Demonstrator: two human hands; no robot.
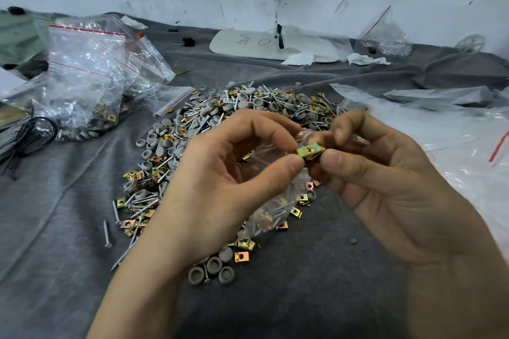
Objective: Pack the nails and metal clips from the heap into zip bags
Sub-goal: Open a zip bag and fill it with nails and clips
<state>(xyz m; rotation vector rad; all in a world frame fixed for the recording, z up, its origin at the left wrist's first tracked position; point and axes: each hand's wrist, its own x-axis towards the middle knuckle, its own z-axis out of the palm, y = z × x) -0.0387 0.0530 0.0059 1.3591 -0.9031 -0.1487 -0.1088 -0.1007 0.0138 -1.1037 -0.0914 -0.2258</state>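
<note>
From the head view, both hands meet just above the near side of the heap point(220, 118), which lies spread on a grey cloth point(68, 201). The whole move turns on one small metal clip point(309, 152). It sits right between the two hands, lying flat with its long side running left to right, directly over the mouth of the zip bag point(271, 209). The bag hangs down and toward the left from there, so the way in is straight down.

The right hand point(391, 173) is the one carrying the clip. Its thumb point(334, 161) and forefinger are curled in and pinch the clip's right end, with the other fingers folded loosely behind. The left hand point(220, 181) comes in from the other side, fingers curled. Its thumb point(292, 166) touches the clip's left edge, and its forefinger arches over the top of the clear film. I judge this hand is holding the bag's mouth open, though the film is too transparent to show exactly where it is gripped.

Lower in the bag a few nails and clips already lie together. Loose nails point(137, 202), more brass-coloured clips and grey caps lie in the heap underneath. To my eye the clip only needs letting go once it is past the lip. If the mouth sags shut, it may catch on the edge.
</note>
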